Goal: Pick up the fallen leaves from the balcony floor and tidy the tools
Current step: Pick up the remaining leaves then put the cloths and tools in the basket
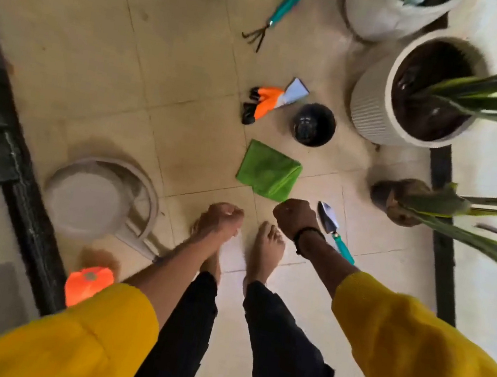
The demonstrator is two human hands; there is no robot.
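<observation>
Head view, looking straight down at the balcony floor [100, 49]. Both hands hang at mid-frame above the person's bare feet: the left hand [223, 216] and the right hand [296, 215] each have the fingers curled into a fist, and nothing shows in either, though the palms face away, so a small leaf inside could not be ruled out.

The tools lie scattered. A teal-handled hand rake [274, 16] sits at upper centre, well apart from the rest. An orange and black glove [264, 101] lies at centre, just beside a small black pot [315, 125]. A folded green cloth [270, 172] lies below them, and a trowel [330, 223] with a teal handle sits just right of the right hand.

Rake and trowel look stiff and light; each is best taken by its handle. Glove and cloth are soft and would pinch up anywhere.

No fallen leaves are plainly visible on the tiles. A grey basin [99, 196] at lower left is blurred, the wrist hides part of the trowel, and an orange object [88, 284] near the left sleeve is unclear.
</observation>
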